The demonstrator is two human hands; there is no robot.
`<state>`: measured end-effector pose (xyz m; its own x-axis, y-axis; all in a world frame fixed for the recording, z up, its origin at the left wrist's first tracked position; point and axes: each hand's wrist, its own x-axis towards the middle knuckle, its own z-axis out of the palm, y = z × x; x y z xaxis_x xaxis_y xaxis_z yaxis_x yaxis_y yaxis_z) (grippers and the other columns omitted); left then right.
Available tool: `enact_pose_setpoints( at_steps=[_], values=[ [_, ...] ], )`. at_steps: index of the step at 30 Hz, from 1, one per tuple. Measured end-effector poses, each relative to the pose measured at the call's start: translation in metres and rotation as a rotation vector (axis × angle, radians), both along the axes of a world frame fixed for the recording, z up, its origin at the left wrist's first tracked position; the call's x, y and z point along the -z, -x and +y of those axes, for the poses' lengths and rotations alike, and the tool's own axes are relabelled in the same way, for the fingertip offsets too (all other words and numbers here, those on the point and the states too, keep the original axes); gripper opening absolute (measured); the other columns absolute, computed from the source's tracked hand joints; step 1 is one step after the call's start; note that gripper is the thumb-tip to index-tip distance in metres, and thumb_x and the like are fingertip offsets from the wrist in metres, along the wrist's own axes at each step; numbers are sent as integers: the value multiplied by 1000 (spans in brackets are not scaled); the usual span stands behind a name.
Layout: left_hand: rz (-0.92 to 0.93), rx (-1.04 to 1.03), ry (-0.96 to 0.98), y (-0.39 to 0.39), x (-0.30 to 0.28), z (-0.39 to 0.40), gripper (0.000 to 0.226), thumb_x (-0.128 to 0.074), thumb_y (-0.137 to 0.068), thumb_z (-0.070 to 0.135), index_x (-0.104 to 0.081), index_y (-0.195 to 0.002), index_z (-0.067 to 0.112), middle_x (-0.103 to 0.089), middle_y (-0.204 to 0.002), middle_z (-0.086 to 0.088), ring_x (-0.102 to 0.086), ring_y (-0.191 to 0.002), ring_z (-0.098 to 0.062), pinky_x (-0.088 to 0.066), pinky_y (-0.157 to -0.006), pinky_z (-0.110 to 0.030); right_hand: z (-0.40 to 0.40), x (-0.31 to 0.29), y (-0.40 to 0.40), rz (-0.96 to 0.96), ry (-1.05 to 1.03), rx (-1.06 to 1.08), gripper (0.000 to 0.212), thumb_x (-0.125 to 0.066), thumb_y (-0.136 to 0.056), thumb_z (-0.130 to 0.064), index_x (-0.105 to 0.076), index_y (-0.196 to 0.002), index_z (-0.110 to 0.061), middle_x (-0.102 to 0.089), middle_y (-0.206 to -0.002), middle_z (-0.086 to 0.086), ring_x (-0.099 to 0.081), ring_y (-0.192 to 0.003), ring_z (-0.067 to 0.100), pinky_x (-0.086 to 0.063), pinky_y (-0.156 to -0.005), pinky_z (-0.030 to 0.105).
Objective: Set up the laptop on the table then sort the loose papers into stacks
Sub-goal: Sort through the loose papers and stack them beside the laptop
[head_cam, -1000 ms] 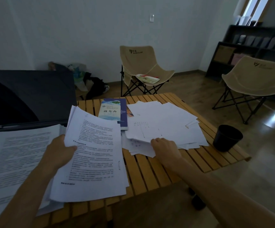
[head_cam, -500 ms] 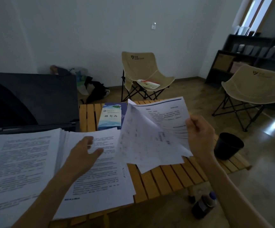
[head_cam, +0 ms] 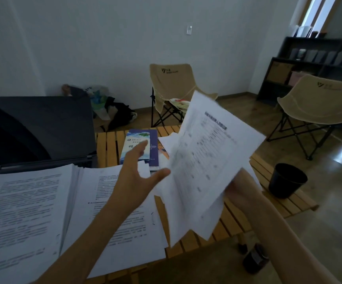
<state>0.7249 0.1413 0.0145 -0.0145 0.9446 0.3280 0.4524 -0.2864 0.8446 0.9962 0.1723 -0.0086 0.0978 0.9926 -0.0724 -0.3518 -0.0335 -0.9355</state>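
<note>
Right hand (head_cam: 240, 188) grips a loose sheaf of papers (head_cam: 211, 160), lifted off the table (head_cam: 235, 220), long edge tilted up and away. Left hand (head_cam: 139, 171) is released, fingers spread, thumb at the sheaf's left edge; I judge it the nearer hand to take a sheet. Two stacks (head_cam: 112, 212) lie left of the sheaf, before the open laptop (head_cam: 37, 130).

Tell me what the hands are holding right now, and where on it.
The right hand grips a sheaf of loose papers at its lower right edge. The left hand is open, holding nothing, thumb near the sheaf's left edge.
</note>
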Motion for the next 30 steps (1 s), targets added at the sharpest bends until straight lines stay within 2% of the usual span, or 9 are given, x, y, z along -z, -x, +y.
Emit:
enact_pose_setpoints(
  at_steps=[2,4,6,9,15,18,20,25,30],
  values=[
    [-91,34,126,2,-3,8,86,-65,-72,60,-33,-146,28,-42,-147,8,-43,-122,-2,-39,-99,-24,-1,4,5,-39,44,-17,20,-52,-99,-4,-73,-97,-5,-70,-99,19,-73,-88,28,-61,-75,43],
    [-200,125,352,1,6,10,66,-68,-81,49,-39,-137,28,-50,-136,8,-51,-107,1,-43,-80,-12,-5,7,14,-27,92,9,35,-45,-102,0,-63,-74,-10,-64,-68,9,-66,-57,15,-56,-48,26],
    [-158,155,441,-3,24,11,68,-72,-81,45,-41,-138,25,-54,-127,10,-53,-103,-3,-43,-71,-12,-7,13,16,-72,134,54,29,-42,-103,1,-58,-81,-8,-64,-66,5,-64,-62,19,-54,-43,24],
    [-265,136,414,-8,44,12,52,-76,-80,33,-51,-125,24,-60,-109,17,-59,-101,-2,-49,-61,-9,-5,20,16,-182,152,72,15,-60,-96,-10,-67,-102,0,-71,-97,23,-66,-86,37,-63,-68,45],
    [-174,130,310,-24,52,11,47,-80,-76,35,-59,-115,21,-68,-109,11,-67,-96,-6,-58,-76,-22,-6,11,3,18,145,132,78,-55,-77,-81,-62,-131,-25,-70,-123,6,-66,-114,31,-48,-100,56],
    [-125,133,289,-25,42,5,49,-78,-74,46,-56,-113,26,-66,-105,15,-65,-92,0,-55,-69,-15,-18,-2,12,-228,-68,151,32,-62,-95,-36,-64,-122,-21,-72,-116,4,-70,-106,28,-55,-90,59],
    [-144,126,246,-17,28,5,46,-77,-75,49,-61,-111,26,-70,-105,12,-68,-93,-4,-59,-75,-26,-26,-14,15,-268,-190,157,27,-58,-98,-10,-62,-123,-18,-72,-118,4,-70,-107,28,-57,-86,55],
    [-187,258,193,12,-17,3,26,-72,-86,27,-68,-111,23,-73,-106,9,-70,-96,-9,-57,-83,-35,-36,-55,13,-228,-427,118,30,-54,-98,-1,-63,-123,-14,-71,-121,4,-67,-111,26,-59,-86,38],
    [-241,207,220,5,4,0,32,-68,-90,14,-65,-120,22,-73,-110,10,-68,-103,-7,-57,-90,-36,-45,-42,26,-349,-297,-62,24,-61,-89,-2,-70,-110,-8,-72,-113,10,-68,-106,31,-55,-91,55]
  ],
)
